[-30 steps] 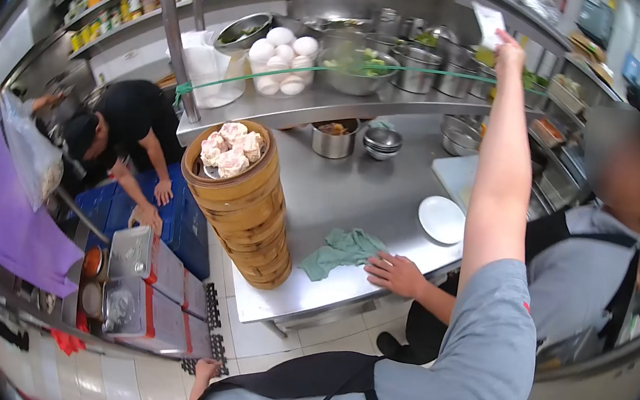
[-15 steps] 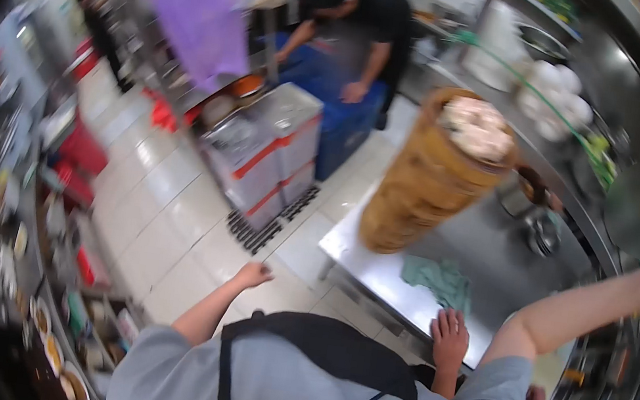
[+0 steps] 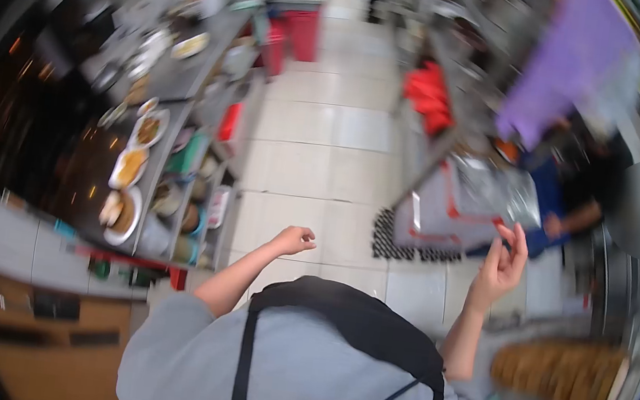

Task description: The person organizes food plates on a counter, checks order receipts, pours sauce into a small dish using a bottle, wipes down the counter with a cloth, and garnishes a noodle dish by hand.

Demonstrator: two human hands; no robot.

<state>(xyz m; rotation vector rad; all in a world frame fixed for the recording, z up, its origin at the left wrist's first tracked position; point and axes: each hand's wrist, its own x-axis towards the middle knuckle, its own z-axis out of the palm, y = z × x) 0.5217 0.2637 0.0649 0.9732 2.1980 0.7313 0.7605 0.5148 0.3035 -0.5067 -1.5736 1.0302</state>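
My left hand (image 3: 295, 241) hangs over the tiled floor, its fingers loosely curled and nothing visible in them. On the other side my right hand (image 3: 502, 266) is raised with fingers partly stretched out, and it holds nothing. It appears in front of a pale box (image 3: 435, 206) with red tape and a shiny plastic covering (image 3: 497, 191); I see no contact. A stack of bamboo steamers (image 3: 554, 373), blurred, stands to the right of my right forearm.
Plates of food (image 3: 130, 169) line the left counter (image 3: 184, 71), above crowded shelves. Red bins (image 3: 302, 35) stand farther along the aisle floor (image 3: 291, 144). A purple cloth (image 3: 560, 66) hangs at right. Another person in dark clothes (image 3: 600, 166) is beside the blue container (image 3: 548, 200).
My view has swung left, from the steel table toward the aisle. My right hand has left the table beside the green cloth and risen. The steamer stack now appears lower right.
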